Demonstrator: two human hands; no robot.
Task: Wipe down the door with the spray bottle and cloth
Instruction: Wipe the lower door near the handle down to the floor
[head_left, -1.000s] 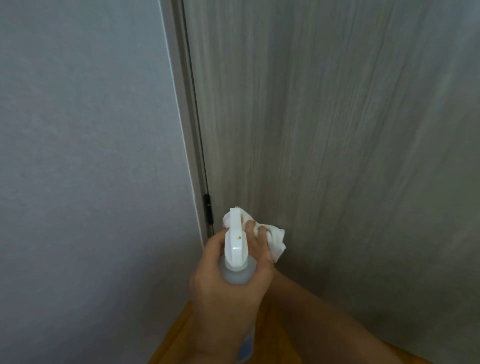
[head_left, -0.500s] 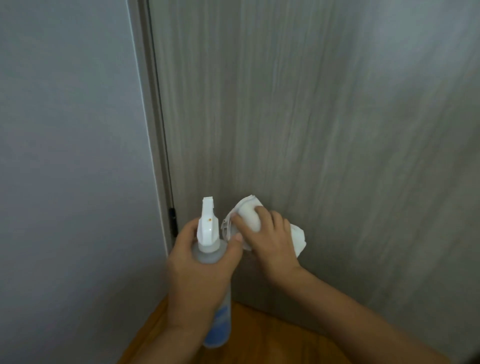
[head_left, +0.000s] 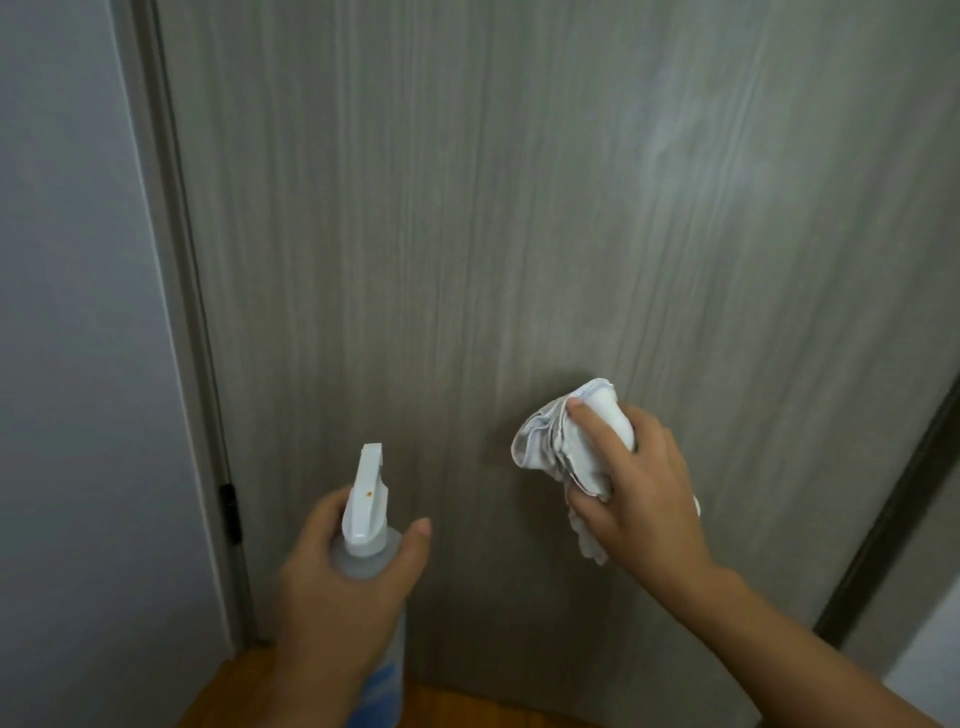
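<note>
A grey wood-grain door (head_left: 467, 234) fills most of the view. My left hand (head_left: 337, 587) grips a clear spray bottle (head_left: 366, 525) with a white trigger head, nozzle pointing up towards the door, held a little off its lower part. My right hand (head_left: 639, 473) presses a crumpled white cloth (head_left: 550, 441) flat against the lower door, to the right of the bottle. The bottle's lower body with a blue label shows below my left wrist.
A grey wall (head_left: 67, 364) stands to the left, past the door frame (head_left: 171, 291) with a dark hinge (head_left: 228, 512). Wooden floor (head_left: 457, 706) shows at the bottom. The door's dark right edge (head_left: 893, 509) runs diagonally at lower right.
My right hand has slid the cloth rightwards across the door, away from the bottle. The view has shifted right, so the frame sits farther left.
</note>
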